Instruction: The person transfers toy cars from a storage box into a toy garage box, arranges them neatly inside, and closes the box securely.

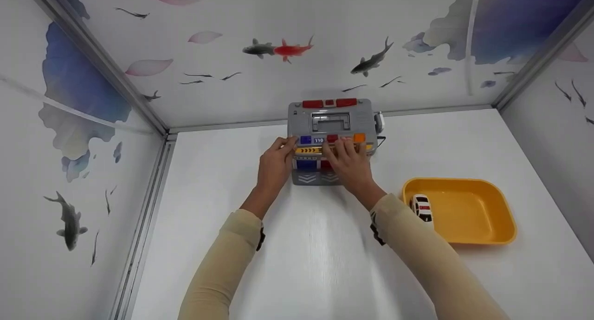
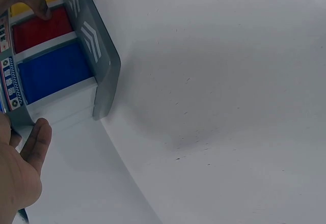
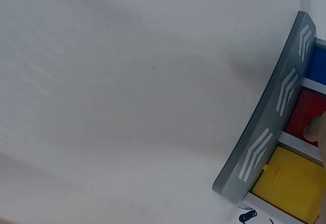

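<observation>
A grey toy garage (image 1: 304,118) stands against the back wall. Along its top edge sit a blue button (image 1: 306,139) and an orange button (image 1: 359,137); its front has a blue door (image 2: 56,74), a red door (image 2: 43,30) and a yellow door (image 3: 290,183), all shut. My left hand (image 1: 274,167) holds the garage's left side, fingertips at the upper corner beside the blue button. Across the top right front lies my right hand (image 1: 350,164), fingers spread near the red button (image 1: 332,137), thumb over the red door.
A yellow tray (image 1: 464,213) with a white toy car (image 1: 422,208) inside stands to the right on the white table (image 1: 297,264). Printed wall panels (image 1: 222,102) enclose the back and sides. A small white and black part (image 1: 379,122) juts from the garage's right side.
</observation>
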A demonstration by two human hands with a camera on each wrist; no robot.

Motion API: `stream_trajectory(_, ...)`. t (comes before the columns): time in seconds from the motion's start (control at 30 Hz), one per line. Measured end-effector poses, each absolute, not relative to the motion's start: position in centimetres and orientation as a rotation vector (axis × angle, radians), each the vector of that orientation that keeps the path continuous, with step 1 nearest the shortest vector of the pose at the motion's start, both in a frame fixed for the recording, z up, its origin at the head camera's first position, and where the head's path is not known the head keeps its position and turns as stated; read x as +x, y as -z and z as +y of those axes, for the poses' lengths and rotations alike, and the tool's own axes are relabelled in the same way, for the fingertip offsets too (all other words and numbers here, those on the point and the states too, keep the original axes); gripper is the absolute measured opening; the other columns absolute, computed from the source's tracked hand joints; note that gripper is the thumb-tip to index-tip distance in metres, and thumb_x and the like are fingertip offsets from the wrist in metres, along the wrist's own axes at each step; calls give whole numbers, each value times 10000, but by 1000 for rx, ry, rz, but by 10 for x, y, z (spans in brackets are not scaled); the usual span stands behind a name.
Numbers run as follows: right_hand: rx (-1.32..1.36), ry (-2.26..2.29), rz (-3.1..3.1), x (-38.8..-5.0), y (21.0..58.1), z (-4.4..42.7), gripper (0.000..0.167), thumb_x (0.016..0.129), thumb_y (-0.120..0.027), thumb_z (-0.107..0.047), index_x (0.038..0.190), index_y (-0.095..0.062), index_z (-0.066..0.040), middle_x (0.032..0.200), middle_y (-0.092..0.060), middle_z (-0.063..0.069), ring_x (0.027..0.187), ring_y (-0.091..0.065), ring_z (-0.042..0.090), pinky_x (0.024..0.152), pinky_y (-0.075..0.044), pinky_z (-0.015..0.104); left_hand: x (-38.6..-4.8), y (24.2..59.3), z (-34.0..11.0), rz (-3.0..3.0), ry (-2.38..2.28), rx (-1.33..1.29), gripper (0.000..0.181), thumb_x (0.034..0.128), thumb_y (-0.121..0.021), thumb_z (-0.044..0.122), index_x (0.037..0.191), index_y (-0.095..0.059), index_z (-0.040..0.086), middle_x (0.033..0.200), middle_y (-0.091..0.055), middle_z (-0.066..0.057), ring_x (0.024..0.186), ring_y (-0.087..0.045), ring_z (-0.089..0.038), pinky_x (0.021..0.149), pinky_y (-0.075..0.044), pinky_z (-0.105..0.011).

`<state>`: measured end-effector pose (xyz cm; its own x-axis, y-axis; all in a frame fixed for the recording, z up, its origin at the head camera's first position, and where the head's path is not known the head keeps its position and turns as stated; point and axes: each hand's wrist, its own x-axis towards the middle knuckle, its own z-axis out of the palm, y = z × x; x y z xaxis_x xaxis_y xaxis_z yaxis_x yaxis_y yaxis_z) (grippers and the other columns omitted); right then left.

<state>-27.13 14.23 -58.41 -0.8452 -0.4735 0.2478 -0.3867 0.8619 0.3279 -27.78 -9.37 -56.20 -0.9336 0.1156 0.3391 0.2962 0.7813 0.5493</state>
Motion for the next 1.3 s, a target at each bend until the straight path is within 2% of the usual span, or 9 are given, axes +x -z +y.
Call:
stream_trajectory(0.17,637,378,-2715,-271,584,142,935,886,-949,-129,1626,-383,-207,1511,-465,177,1444,-422,386,1103,-454,588,-277,559,-93,-2688,923,-323,360,1159,-611,269,1492,-716,185,1286,-728,-44,1210,-773,-210,1000,-662,-337)
stream_trajectory(0.33,619,394,-2687,-271,585,142,990,834,-988,-130,1612,-382,-215,1490,-454,169,1422,-421,379,1087,-444,585,-278,558,-93,-2687,922,-330,360,1158,-612,277,1492,-717,197,1288,-729,-36,1190,-776,-208,991,-664,-336)
stream_trajectory(0.57,605,404,-2645,-270,585,143,903,893,-946,-164,1597,-383,-215,1435,-477,155,1361,-438,367,996,-458,542,-277,557,-93,-2665,902,-348,347,1155,-615,271,1465,-738,173,1285,-743,-45,1175,-787,-223,959,-673,-344)
stream_trajectory(0.87,620,360,-2678,-269,582,143,895,921,-921,-150,1616,-359,-209,1476,-455,161,1416,-420,378,1050,-440,559,-277,554,-93,-2651,893,-362,350,1156,-614,271,1460,-739,154,1255,-739,-65,1154,-790,-236,945,-675,-356)
stream_trajectory(1.1,621,368,-2690,-268,584,144,936,929,-913,-157,1650,-319,-210,1512,-444,195,1436,-426,404,1079,-449,581,-280,554,-93,-2696,871,-359,350,1160,-606,245,1470,-728,138,1270,-714,-81,1076,-789,-231,890,-679,-359)
stream_trajectory(1.3,630,309,-2701,-265,586,144,828,995,-839,-136,1657,-346,-198,1522,-459,202,1459,-437,421,1091,-477,613,-281,552,-91,-2792,842,-343,391,1172,-578,224,1535,-662,107,1358,-609,-81,1065,-754,-202,924,-669,-332)
